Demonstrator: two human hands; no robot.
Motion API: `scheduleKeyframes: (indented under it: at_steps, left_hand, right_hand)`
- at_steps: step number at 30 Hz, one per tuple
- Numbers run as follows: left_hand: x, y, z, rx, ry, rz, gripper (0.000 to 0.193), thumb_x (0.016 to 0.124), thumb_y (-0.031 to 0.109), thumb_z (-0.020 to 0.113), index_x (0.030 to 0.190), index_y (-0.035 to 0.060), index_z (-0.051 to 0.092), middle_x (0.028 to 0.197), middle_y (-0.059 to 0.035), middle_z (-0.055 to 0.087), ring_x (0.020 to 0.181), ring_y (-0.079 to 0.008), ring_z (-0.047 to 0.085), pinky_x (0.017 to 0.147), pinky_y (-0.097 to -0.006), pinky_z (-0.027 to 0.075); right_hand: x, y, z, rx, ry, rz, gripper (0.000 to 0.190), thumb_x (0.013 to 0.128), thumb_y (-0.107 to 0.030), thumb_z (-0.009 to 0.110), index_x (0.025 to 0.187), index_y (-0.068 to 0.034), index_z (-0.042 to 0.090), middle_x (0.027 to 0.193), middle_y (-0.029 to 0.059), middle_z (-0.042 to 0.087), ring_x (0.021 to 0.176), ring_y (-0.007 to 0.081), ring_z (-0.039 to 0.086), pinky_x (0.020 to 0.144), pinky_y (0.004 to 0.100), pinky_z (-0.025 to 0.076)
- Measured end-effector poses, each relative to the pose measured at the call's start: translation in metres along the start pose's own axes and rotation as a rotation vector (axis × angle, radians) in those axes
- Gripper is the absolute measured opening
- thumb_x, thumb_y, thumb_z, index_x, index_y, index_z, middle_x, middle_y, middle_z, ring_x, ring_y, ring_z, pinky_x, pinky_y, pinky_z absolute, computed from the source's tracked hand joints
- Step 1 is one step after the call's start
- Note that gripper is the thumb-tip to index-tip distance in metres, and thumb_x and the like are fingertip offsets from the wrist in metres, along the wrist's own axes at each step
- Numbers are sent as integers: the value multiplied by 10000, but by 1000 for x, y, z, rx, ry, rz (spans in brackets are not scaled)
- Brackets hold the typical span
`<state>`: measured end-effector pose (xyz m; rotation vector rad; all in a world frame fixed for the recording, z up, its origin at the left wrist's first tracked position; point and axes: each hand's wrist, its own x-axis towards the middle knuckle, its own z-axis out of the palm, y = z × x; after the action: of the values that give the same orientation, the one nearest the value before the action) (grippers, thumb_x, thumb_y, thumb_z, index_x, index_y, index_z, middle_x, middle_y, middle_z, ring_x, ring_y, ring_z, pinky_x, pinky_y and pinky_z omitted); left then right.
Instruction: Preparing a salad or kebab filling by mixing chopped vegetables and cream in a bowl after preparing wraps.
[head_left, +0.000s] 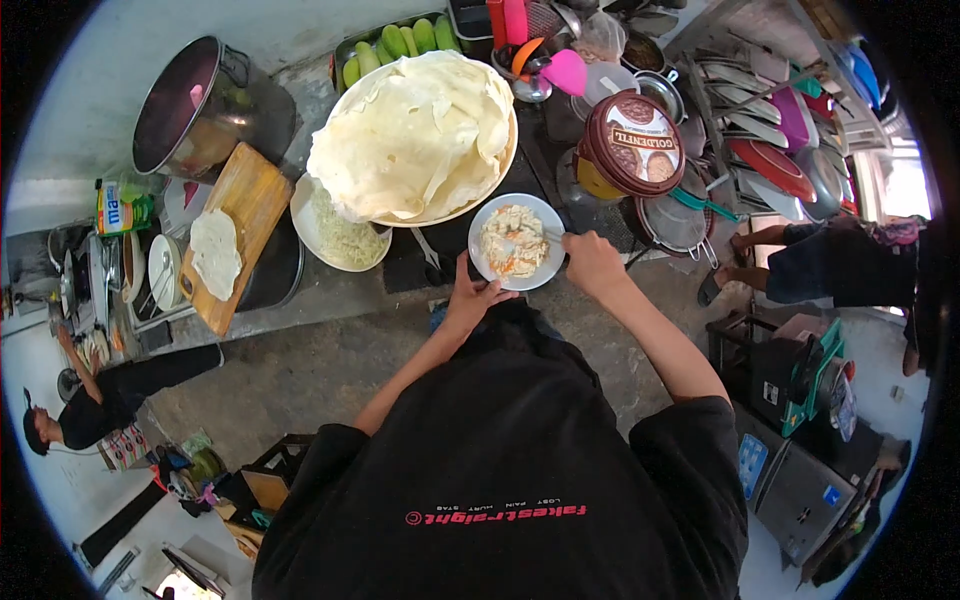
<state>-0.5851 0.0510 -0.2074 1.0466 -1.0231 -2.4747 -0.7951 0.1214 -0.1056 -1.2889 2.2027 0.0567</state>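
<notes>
My left hand (474, 294) grips the near left rim of a white bowl (555, 221) at the counter's front edge. The bowl holds a pale, crumbly mixture (514, 240) with orange bits. At its right side, my right hand (596, 261) is closed on a metal utensil (553, 235) whose far end reaches into the bowl; its tip is hidden. Behind the bowl, a large round dish carries a pile of thin, pale flat wrappers (412, 139). A plate of shredded pale green vegetable (345, 232) stands to the left. One more wrapper (216, 253) lies on a wooden cutting board (259, 195).
A large metal pot (217, 105) stands at the back left, a tray of green vegetables (409, 41) behind the wrappers. On the right are a brown-lidded tub (634, 142), a strainer (675, 223) and a dish rack (720, 135). Other people stand at far left and far right.
</notes>
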Motion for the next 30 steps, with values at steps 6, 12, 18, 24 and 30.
scheduleKeyframes:
  at_steps: [6,12,18,24,30]
  left_hand:
    - [-4,1,5,-2,51,41,729,928,2,535,1448,149,44,1151,-239,578,945,-321,662,848,-397,570]
    - [-9,-7,9,21,94,73,683,943,50,544,1448,137,92,1109,-210,612,956,-289,665,858,-367,559]
    - [-11,-18,9,14,141,127,649,947,75,553,1448,127,144,1095,-196,624,928,-275,673,833,-347,560]
    - [-11,-17,17,-10,178,149,635,947,39,529,1449,114,148,1054,-195,637,897,-279,678,804,-344,571]
    - [-11,-25,17,-23,224,176,601,959,37,502,1443,109,154,1029,-205,644,865,-278,685,767,-341,578]
  right_hand:
    - [-21,-1,-12,0,-53,-104,254,763,-85,601,1009,-55,657,923,218,651,889,404,655,776,470,544]
    - [8,6,2,-117,-61,-129,248,772,-74,581,1006,-31,651,935,219,648,885,396,661,777,456,552]
    - [0,-4,-20,-86,9,-195,240,785,-67,574,998,20,643,952,234,650,869,384,670,740,442,563]
    - [18,4,-4,-157,-118,-244,225,797,-59,575,986,39,648,977,238,652,887,360,673,753,429,561]
    - [-11,11,-24,-286,-99,-315,205,794,-74,588,959,29,653,982,232,652,900,358,670,753,427,560]
